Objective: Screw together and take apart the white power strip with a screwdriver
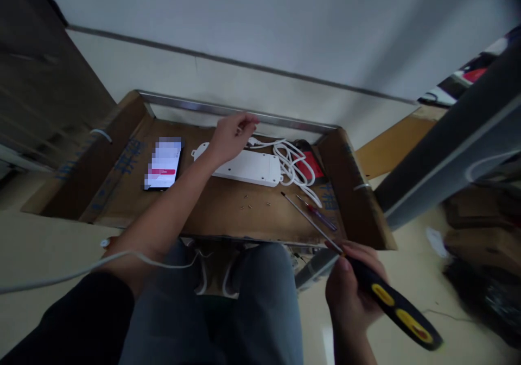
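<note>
My right hand is wrapped round a long screwdriver with a black and yellow handle. Its thin shaft points up and left over the cardboard tray. Above the white power strip is my left hand, its fingers curled together; what they hold, if anything, cannot be made out. The strip lies face down, partly covered by my left forearm. Several small screws are scattered on the cardboard in front of it. A small screwdriver with a purple handle lies to their right.
A coiled white cord partly covers a red and black object at the tray's right. On the left lies a phone with a lit screen. A grey post stands beyond the right wall. A white cable crosses my left forearm.
</note>
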`<state>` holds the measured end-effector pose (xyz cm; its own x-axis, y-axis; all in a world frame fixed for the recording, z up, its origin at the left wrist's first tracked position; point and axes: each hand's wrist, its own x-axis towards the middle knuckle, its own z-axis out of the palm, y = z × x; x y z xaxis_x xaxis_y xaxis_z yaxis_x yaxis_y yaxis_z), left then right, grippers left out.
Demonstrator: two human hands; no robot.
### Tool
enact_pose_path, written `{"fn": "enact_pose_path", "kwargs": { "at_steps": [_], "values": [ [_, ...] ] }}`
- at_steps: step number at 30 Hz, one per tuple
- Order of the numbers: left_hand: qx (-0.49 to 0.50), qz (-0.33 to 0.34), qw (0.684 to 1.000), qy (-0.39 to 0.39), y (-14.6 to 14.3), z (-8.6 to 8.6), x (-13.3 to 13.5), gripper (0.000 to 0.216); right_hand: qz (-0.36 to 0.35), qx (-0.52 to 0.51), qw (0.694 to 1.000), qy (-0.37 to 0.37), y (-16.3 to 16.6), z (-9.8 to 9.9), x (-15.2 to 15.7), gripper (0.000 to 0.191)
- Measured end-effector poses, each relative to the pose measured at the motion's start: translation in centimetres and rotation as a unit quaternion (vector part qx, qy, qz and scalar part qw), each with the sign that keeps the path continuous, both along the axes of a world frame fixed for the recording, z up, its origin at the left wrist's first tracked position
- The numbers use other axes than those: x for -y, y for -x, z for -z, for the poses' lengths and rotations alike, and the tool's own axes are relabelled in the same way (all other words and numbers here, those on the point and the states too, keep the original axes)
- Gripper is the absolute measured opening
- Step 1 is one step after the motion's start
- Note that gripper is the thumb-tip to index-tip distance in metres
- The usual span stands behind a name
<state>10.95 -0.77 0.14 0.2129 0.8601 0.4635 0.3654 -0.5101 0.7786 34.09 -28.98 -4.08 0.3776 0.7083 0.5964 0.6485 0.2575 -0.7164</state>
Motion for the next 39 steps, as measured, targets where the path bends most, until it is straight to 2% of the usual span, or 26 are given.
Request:
{"fn": "enact_pose_path", "kwargs": {
  "at_steps": [2,4,7,10,12,16,18,22,25,29,33,36,39],
  "values": [
    [-0.109,0.049,0.993,-0.017,1.9,0.3,0.9,0.032,-0.015,0.067,0.997,0.019,-0.8,0.4,0.3,0.005],
    [-0.207,0.091,0.974,-0.001,3.6,0.5,1.5,0.041,-0.021,0.133,0.99,0.028,-1.3,1.0,0.2,0.01],
    [-0.305,0.082,0.949,-0.01,5.4,0.6,1.6,0.05,-0.044,0.22,0.974,0.041,-1.7,2.1,-0.4,0.026],
    [-0.312,0.075,0.947,-0.029,6.3,0.7,1.3,0.054,-0.091,0.297,0.948,0.076,-2.5,2.6,-1.3,0.048],
    [-0.296,0.074,0.952,-0.025,6.8,0.8,1.1,0.054,-0.127,0.35,0.923,0.101,-3.4,2.3,-2.2,0.055],
    [-0.297,0.083,0.951,0.011,8.3,0.7,0.8,0.057,-0.184,0.457,0.86,0.132,-4.9,0.8,-5.1,0.048],
    [-0.33,0.106,0.937,0.044,9.4,0.7,0.7,0.07,-0.194,0.501,0.832,0.139,-5.1,0.2,-6.7,0.043],
    [-0.401,0.157,0.897,0.099,10.7,1.2,0.5,0.113,-0.201,0.566,0.787,0.144,-4.4,-0.6,-9.1,0.041],
    [-0.415,0.145,0.892,0.099,10.8,1.6,0.6,0.112,-0.2,0.596,0.763,0.15,-3.9,-1.3,-9.7,0.046],
    [-0.418,0.136,0.895,0.077,10.3,1.4,1.0,0.105,-0.2,0.608,0.752,0.158,-3.3,-3.6,-10.4,0.049],
    [-0.426,0.119,0.896,0.037,9.9,0.9,1.5,0.101,-0.205,0.579,0.771,0.17,-2.4,-6.3,-14.1,0.048],
    [-0.421,0.113,0.9,0.017,9.8,0.8,1.7,0.105,-0.209,0.549,0.786,0.194,-1.4,-7.0,-18.9,0.082],
    [-0.419,0.111,0.901,0.004,9.8,0.9,1.6,0.106,-0.263,0.537,0.765,0.239,-0.5,-6.3,-22.9,0.112]
  ]
}}
